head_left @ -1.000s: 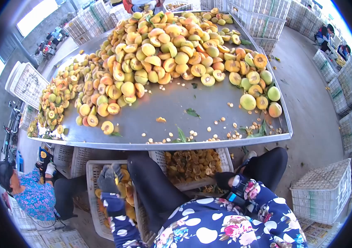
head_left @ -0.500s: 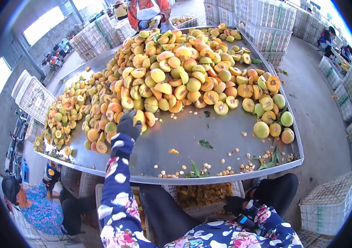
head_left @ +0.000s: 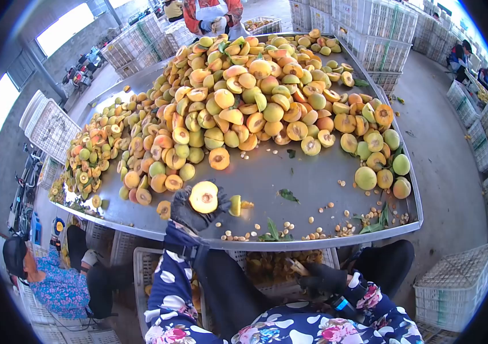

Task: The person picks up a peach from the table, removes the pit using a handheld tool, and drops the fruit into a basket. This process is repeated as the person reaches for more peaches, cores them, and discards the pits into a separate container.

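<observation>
My left hand [head_left: 185,211], in a dark glove, holds a halved yellow peach [head_left: 204,196] above the near edge of the metal table [head_left: 238,200]. The cut face points up, with the hollow or stone at its middle. Beside those fingers are a small greenish piece of peach [head_left: 235,205] and an orange scrap. My right hand [head_left: 325,279], also dark-gloved, is low over my lap, closed around a short, thin, light-brown tool [head_left: 297,266] whose exact kind I cannot make out. Below it, a crate [head_left: 331,261] contains brownish-yellow fruit scraps.
A large heap of halved peaches [head_left: 244,109] covers the table's far part. Loose stones [head_left: 315,235] and leaves [head_left: 288,195] lie near the front edge. Co-workers are at the far side [head_left: 212,14] and left [head_left: 55,286]. Stacked crates [head_left: 370,34] stand behind; another crate [head_left: 456,286] is at right.
My left hand has drawn back from the heap toward me and now holds a halved peach, cut face up. My right hand has risen slightly, bringing the thin tool into view.
</observation>
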The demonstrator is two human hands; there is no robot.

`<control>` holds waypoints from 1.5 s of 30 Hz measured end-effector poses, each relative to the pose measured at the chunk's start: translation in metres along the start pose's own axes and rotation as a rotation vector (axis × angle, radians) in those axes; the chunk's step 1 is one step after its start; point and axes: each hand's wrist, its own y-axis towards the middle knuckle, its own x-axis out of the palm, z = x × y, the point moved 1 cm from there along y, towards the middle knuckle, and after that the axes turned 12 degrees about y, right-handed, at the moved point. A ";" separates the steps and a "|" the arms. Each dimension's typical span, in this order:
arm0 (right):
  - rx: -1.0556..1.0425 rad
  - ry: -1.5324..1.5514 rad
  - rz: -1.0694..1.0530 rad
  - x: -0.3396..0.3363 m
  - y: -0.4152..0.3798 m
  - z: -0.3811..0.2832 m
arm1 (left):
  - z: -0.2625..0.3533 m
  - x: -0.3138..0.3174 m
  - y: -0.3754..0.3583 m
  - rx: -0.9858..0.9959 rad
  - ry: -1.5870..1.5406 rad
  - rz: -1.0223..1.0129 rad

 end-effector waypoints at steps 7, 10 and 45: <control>-0.468 -0.294 0.182 0.056 -0.024 -0.067 | -0.106 0.075 -0.053 0.047 -0.234 -0.003; -0.718 -0.532 0.310 0.063 -0.025 -0.058 | -0.133 0.081 -0.060 0.134 -0.062 0.004; -0.591 -0.845 0.282 0.072 0.004 -0.027 | -0.169 0.057 -0.063 0.762 1.662 0.211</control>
